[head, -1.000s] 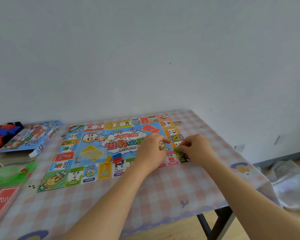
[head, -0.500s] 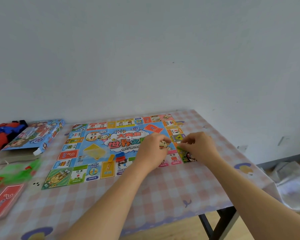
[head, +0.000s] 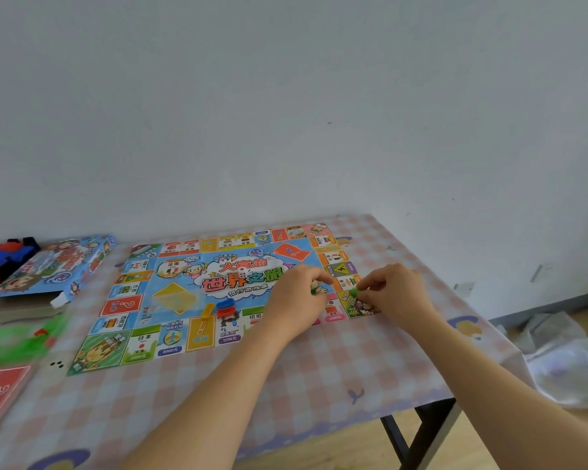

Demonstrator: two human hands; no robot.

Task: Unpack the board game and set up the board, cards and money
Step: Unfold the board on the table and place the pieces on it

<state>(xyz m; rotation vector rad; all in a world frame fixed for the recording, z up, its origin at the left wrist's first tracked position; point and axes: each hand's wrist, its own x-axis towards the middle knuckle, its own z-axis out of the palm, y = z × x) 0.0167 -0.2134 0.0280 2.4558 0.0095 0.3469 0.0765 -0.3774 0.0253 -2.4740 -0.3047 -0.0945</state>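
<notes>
1. I see the game board (head: 218,293) lying flat on the checked tablecloth (head: 319,385). Its long axis runs left to right across the table, and the title print reads upright toward me.
2. My left hand (head: 296,300) is over the board's right part, with thumb and forefinger pinching a small cartoon token (head: 316,286).
3. My right hand (head: 394,293) is at the board's near right corner, with its fingertips pinching a small green piece (head: 354,292). The piece is near the token but apart from it.
4. An orange card (head: 292,252) lies tilted on the board's far right part.
5. A yellow pile (head: 174,296) sits corner-on, left of centre.
6. The box lid (head: 55,266) lies left of the board, and a red deck (head: 0,391) is at the near left.
</notes>
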